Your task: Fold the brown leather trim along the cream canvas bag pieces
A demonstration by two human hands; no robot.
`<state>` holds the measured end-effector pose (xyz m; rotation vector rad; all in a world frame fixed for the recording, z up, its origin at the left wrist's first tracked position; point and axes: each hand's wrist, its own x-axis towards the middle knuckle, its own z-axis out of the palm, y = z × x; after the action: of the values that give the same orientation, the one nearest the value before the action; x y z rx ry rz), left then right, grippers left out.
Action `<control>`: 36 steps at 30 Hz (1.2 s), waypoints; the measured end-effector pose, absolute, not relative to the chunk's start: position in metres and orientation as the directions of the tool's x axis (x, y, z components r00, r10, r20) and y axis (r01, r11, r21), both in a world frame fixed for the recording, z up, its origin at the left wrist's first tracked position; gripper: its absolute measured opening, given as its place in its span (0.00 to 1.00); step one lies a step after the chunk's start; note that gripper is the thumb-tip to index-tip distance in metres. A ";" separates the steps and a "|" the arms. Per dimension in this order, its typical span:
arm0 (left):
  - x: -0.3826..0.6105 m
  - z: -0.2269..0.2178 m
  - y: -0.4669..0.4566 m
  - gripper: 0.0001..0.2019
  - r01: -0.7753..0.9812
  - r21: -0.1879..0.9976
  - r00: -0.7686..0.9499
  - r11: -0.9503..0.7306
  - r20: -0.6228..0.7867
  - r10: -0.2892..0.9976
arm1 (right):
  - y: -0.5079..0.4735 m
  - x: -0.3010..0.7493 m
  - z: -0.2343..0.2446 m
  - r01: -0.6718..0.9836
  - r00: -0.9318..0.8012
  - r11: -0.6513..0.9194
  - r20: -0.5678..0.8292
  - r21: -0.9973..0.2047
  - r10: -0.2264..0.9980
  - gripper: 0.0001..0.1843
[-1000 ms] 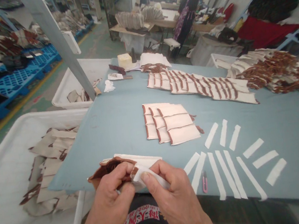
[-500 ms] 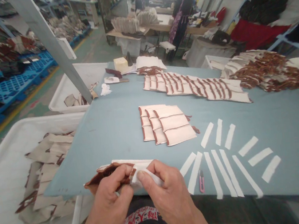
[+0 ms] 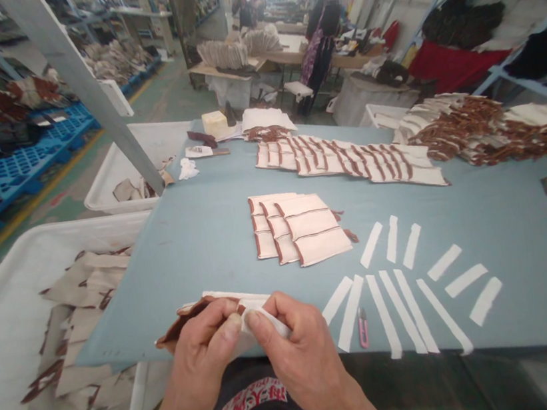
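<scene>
My left hand (image 3: 204, 348) pinches the edge of a cream piece with brown trim (image 3: 181, 325), its thumb pressed against the index finger. Close beside it, my right hand (image 3: 298, 339) is closed on the white end of the same piece, thumb on top. The two thumbs almost meet over a small brown corner. Most of the piece lies behind my fingers at the table's front edge, and its brown side gapes a little at the left. Several white strips (image 3: 406, 312) lie to the right of my hands. Among them is a pair of pink thread snips (image 3: 363, 327).
Three overlapping cream-and-brown panels (image 3: 314, 230) lie mid-table (image 3: 198, 242). Behind them runs a long overlapped row (image 3: 348, 158), with a heap of brown-trimmed pieces (image 3: 474, 124) at right. White bins (image 3: 56, 237) and a metal post (image 3: 86, 82) stand left. A person (image 3: 319, 37) stands beyond.
My left thumb has risen to the piece's edge, closer to my right thumb. The white end sits flatter between my fingers. My view has shifted slightly; things on the table lie as before.
</scene>
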<state>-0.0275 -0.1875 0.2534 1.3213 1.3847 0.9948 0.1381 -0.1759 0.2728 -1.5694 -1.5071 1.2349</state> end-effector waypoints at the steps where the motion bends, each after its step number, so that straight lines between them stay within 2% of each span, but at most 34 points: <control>1: -0.025 0.253 -0.189 0.19 0.231 0.967 -0.004 0.109 -0.112 0.994 | -0.177 0.138 0.273 0.391 -0.094 -0.148 -0.200 -0.908 0.975 0.21; 4: -0.022 0.253 -0.193 0.18 0.243 0.958 -0.081 0.151 -0.135 0.988 | -0.179 0.139 0.273 0.395 -0.087 -0.150 -0.200 -0.906 0.976 0.21; 12: -0.026 0.251 -0.197 0.21 0.295 0.948 -0.047 0.119 -0.110 0.993 | -0.182 0.137 0.272 0.402 -0.085 -0.165 -0.216 -0.901 0.973 0.21; 19: -0.038 0.241 -0.195 0.24 0.312 0.948 0.057 0.064 -0.086 0.995 | -0.184 0.137 0.266 0.400 -0.096 -0.157 -0.212 -0.903 0.973 0.20; 24: -0.041 0.239 -0.194 0.18 0.324 0.946 0.089 0.025 -0.056 0.994 | -0.184 0.137 0.265 0.424 -0.104 -0.161 -0.224 -0.891 0.969 0.20; 36: -0.026 0.256 -0.198 0.14 0.386 0.917 0.062 -0.101 0.084 0.995 | -0.186 0.142 0.270 0.527 -0.112 -0.121 -0.210 -0.841 0.971 0.21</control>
<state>-0.0265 -0.1980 0.2560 1.5930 1.4157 1.0301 0.1420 -0.1856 0.2698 -1.6638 -1.6540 1.1611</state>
